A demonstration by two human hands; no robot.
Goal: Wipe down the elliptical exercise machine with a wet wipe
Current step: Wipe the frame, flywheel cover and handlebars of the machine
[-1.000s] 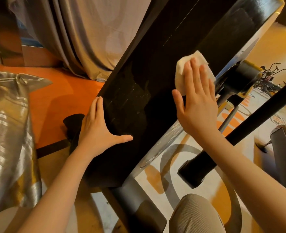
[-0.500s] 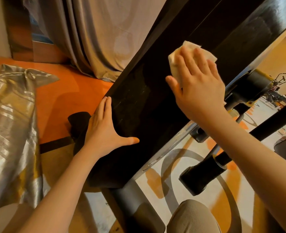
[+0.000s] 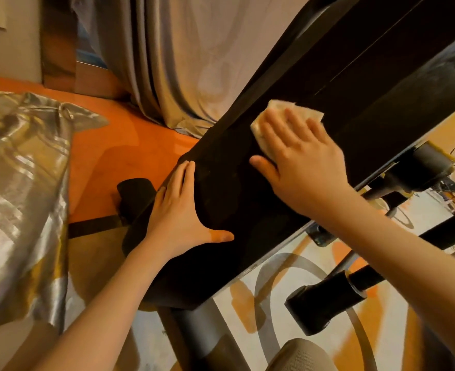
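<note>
The elliptical machine's black housing (image 3: 360,84) runs diagonally from lower left to upper right across the view. My right hand (image 3: 301,159) lies flat on it with straight fingers, pressing a white wet wipe (image 3: 277,107) against the panel; most of the wipe is hidden under the fingers. My left hand (image 3: 179,212) rests flat on the housing's lower left edge, fingers straight and thumb spread out to the right.
A black handlebar with a rubber end cap (image 3: 325,303) crosses at lower right. A silver fabric cover (image 3: 20,196) lies on the orange floor (image 3: 130,145) at left. Grey curtains (image 3: 183,57) hang behind. My knee (image 3: 301,357) shows at the bottom.
My right hand has slid the wipe leftward and down along the housing, closer to the left hand. The left hand has stayed in place on the panel's edge.
</note>
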